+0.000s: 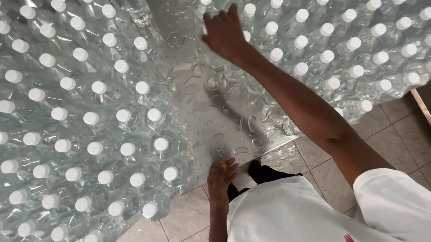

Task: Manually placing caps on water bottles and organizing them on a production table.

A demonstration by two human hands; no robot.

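Head view: wet metal bench (210, 122), landmark. Right hand (226, 35) at far edge, fingers spread flat on right bottle block (360, 33). Left hand (220, 175) at near edge, fingers curled on rim. Left bottle block (59, 131) alongside. Risk: wet surface, wrapped block slipping or overhanging corner tipping floorward.

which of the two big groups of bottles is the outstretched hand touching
The right-side group of white-capped bottles: the right hand rests on its near-left edge. The left-side group lies across the wet metal table, untouched.

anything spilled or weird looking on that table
Yes: water drops and small puddles lie across the bare strip of the metal table between the two blocks of capped bottles. The right hand rests on the right block.
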